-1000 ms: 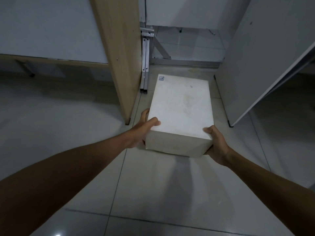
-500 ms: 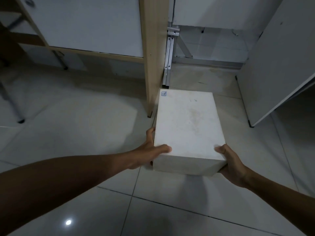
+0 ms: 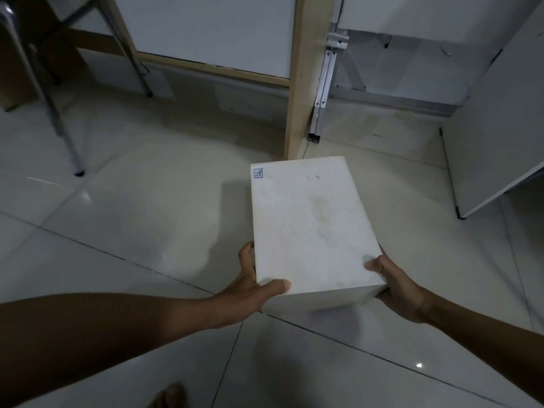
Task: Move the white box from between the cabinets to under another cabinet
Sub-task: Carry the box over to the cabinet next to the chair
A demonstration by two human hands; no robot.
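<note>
Now held off the floor [image 3: 147, 219], white box [image 3: 312, 225], gripped at its near end by both hands. Left hand [image 3: 250, 293] wrapped round the near left corner, thumb lying across the top face, other fingers [image 3: 245, 254] pressed along the left side wall. Right hand [image 3: 394, 290] cupped at the near right corner, thumb tip on the top edge, palm against the side and underside; remaining digits hidden behind the box. Both sets of fingers clenched on the box, none loose.

Positioned in front of the gap between the two cabinets, far end near the foot of the wooden cabinet panel [image 3: 297, 83], which shows just past the far left edge. Small blue-framed sticker [image 3: 258, 173] at the far left corner of the top face, faint handwritten marks [image 3: 313, 177] near the far edge, a yellowish smudge toward the middle.

Further right, grey cabinet side [image 3: 500, 128], well apart from the box. Between the cabinets, metal bracket [image 3: 322, 92] leaning upright beside the wooden panel. Off to the far left, chair legs [image 3: 56, 119] standing on the tiles. At the bottom edge, part of a bare foot [image 3: 170, 396].
</note>
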